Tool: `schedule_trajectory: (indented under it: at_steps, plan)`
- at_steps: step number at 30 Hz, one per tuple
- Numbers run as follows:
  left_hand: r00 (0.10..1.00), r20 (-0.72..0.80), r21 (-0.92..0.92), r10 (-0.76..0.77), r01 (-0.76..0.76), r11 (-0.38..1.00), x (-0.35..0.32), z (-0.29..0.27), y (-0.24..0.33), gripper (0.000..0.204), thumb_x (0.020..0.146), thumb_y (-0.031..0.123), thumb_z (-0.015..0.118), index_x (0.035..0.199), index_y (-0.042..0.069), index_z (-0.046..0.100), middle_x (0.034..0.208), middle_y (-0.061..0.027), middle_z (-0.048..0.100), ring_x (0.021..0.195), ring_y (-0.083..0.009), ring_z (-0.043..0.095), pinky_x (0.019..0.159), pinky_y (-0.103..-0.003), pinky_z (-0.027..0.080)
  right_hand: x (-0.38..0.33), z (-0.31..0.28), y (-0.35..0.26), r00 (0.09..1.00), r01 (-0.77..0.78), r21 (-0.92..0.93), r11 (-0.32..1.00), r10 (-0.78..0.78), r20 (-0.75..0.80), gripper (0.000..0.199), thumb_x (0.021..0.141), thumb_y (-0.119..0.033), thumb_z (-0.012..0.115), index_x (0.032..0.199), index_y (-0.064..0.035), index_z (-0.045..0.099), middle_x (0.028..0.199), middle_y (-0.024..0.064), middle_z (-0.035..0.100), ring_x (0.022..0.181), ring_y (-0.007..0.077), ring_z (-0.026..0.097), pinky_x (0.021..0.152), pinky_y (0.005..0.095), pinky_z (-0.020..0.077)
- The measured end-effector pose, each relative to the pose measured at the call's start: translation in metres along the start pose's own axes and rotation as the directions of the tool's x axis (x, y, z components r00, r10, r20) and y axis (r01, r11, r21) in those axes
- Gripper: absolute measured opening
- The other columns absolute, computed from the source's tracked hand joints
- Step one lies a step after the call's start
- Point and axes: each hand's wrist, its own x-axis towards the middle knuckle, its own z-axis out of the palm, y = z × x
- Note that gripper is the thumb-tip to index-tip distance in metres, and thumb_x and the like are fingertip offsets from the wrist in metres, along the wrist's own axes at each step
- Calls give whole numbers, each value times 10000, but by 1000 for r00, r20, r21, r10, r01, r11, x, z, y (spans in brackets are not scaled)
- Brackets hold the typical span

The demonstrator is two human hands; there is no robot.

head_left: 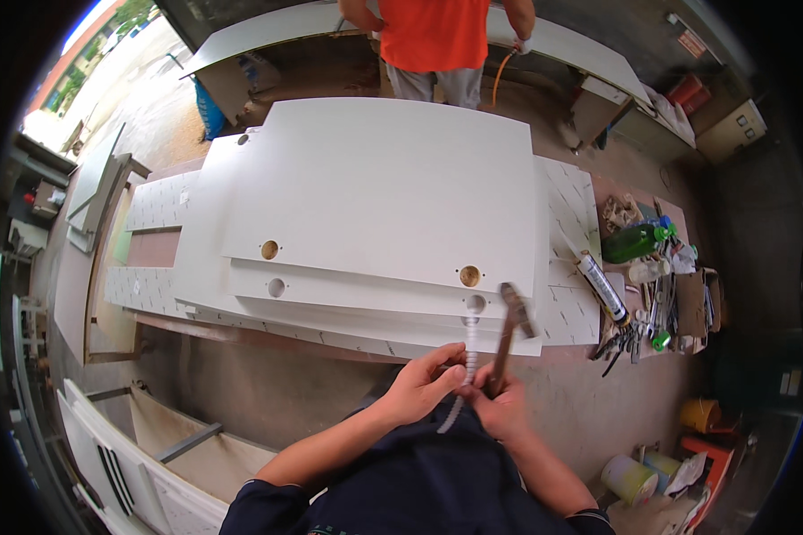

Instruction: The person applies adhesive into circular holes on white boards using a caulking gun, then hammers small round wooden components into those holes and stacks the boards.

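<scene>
Looks like the fitting stage — plastic connectors going into the bored holes along the near edge of the stacked white panels. Left hand pinched shut around a strip of small white plastic fittings, the strip running up from between both hands toward the near-edge hole in the lower panel. Right hand wrapped closed around the wooden handle of a hammer, head tilted up and to the right, hovering just beside that hole and not touching the board.

Best guess at the step: lining up one fitting over the hole before tapping it home. Next move probably calls for seating the end piece square in the hole, keeping the left fingertips clear, then a short light tap rather than a full swing — white laminate chips easily near a bore. Can't tell whether the end of the strip is already in the hole or just above it.

Pose-wise: both forearms coming in from the lower edge, elbows out, wrists meeting close together just below the panel edge. Left wrist turned inward, thumb on top. Right wrist cocked up.

Another bored hole sits in the top panel just above, two more holes further left. Sealant tube and green bottle well apart on the right. Person in an orange shirt at the far side.
</scene>
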Motion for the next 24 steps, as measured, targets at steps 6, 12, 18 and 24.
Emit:
schedule_trajectory:
  at_steps: [6, 12, 18, 24]
  plan:
    - [970, -192, 74, -146, 163, 984, 21, 5, 12, 177, 991, 121, 557, 1058, -29, 622, 858, -8, 647, 749, -54, 580, 632, -220, 477, -4, 6, 25, 1000, 0, -187, 982, 1, 7, 166, 865, -77, 711, 988, -38, 606, 830, -30, 600, 767, 59, 537, 705, 236, 466]
    - [926, -91, 916, 367, -67, 397, 77, -37, 40, 112, 913, 131, 627, 917, 30, 674, 833, -103, 601, 668, -249, 618, 598, -344, 487, 2, -33, -46, 992, 77, -223, 972, -96, -77, 257, 963, -211, 628, 1140, -26, 615, 813, -24, 592, 715, 61, 528, 652, 233, 453]
    - [958, 67, 990, 280, -99, 102, 122, -41, 32, 161, 927, 201, 589, 889, 80, 688, 870, -102, 596, 701, -334, 626, 619, -438, 510, 0, -80, 1, 963, 30, -656, 754, -198, -183, 315, 1021, -300, 498, 1158, -33, 593, 664, 49, 554, 579, 145, 531, 560, 291, 441]
    - [967, 89, 995, 238, -99, 30, 133, -39, 28, 176, 929, 208, 572, 895, 82, 690, 879, -100, 609, 709, -327, 636, 626, -442, 517, 20, -70, 1, 934, 43, -701, 711, -278, -225, 302, 1019, -232, 473, 1209, -25, 584, 640, 62, 555, 577, 181, 544, 578, 315, 453]
